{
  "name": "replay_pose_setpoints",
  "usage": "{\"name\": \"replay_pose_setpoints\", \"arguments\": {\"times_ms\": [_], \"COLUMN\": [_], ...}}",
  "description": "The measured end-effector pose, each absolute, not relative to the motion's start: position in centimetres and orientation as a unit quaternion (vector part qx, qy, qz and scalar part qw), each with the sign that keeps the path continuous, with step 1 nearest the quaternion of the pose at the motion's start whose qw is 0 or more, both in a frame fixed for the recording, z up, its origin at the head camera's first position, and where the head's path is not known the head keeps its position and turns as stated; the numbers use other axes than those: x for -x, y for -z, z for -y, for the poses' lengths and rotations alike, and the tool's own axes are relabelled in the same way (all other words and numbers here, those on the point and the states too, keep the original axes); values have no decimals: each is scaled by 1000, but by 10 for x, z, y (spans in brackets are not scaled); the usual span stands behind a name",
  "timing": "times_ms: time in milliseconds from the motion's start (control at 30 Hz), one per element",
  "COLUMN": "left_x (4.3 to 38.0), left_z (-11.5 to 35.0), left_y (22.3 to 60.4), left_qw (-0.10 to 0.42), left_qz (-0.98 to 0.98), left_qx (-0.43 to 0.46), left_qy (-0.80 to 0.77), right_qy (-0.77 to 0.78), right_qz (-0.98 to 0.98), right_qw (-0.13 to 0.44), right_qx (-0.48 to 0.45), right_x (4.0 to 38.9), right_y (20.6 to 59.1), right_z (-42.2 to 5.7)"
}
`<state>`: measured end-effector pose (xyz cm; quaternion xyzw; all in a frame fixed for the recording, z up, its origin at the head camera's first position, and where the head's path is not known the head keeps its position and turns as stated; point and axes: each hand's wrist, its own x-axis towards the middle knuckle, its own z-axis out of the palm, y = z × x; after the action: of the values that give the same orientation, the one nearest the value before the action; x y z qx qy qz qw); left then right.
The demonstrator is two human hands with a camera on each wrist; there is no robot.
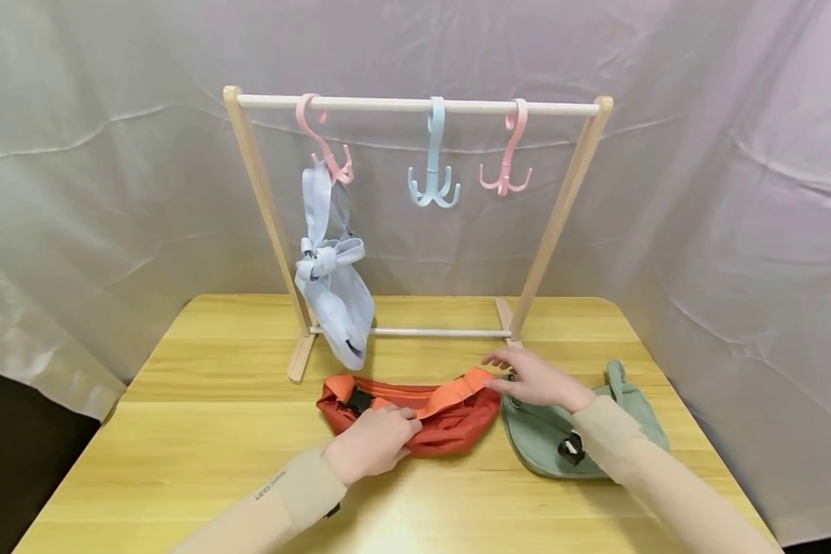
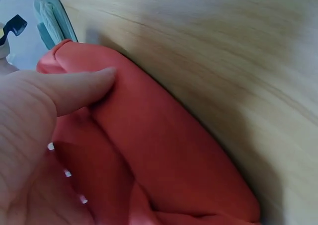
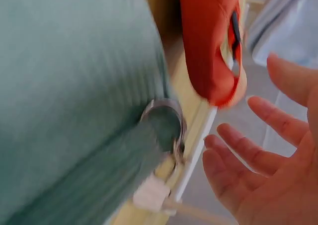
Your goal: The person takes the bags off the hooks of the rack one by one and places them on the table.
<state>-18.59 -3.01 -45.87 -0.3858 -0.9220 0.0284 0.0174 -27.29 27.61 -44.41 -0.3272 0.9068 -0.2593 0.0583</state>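
Note:
A red waist bag (image 1: 450, 438) with an orange strap (image 1: 453, 394) and a black buckle (image 1: 360, 398) lies on the table. My left hand (image 1: 375, 440) grips its near side at the middle. In the left wrist view the thumb (image 2: 82, 88) lies along the red fabric, while the other fingers are mostly hidden. Over the bag's right end my right hand (image 1: 536, 378) hovers with fingers spread and loosely bent, holding nothing. Beneath the right wrist is a green bag (image 1: 547, 442), whose metal ring (image 3: 164, 108) shows in the right wrist view.
Behind the bags stands a wooden rack (image 1: 557, 223) with a white top bar (image 1: 381, 104). A light blue bag (image 1: 339, 300) hangs from the left pink hook (image 1: 328, 158). A blue hook (image 1: 432, 165) and another pink hook (image 1: 508, 158) carry nothing. Grey curtains surround the table (image 1: 201, 431).

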Motion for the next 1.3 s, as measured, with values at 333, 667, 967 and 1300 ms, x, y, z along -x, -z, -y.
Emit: {"name": "replay_pose_setpoints", "arguments": {"times_ms": [333,667,967,1300], "left_x": [187,188,187,192], "left_z": [31,31,30,34], "left_y": [459,459,457,440], "left_qw": [36,47,28,73], "left_qz": [916,911,909,899], "left_qx": [398,409,416,428], "left_qy": [-27,-24,-20,52], "right_qy": [273,176,163,202], "right_qz": [-910,-929,-927,-920], "right_qw": [75,12,39,-10], "right_qx": [303,326,336,336], "right_x": [281,279,277,276], "right_y": [451,455,458,459], "right_z": [-250,-233,-232,-230]}}
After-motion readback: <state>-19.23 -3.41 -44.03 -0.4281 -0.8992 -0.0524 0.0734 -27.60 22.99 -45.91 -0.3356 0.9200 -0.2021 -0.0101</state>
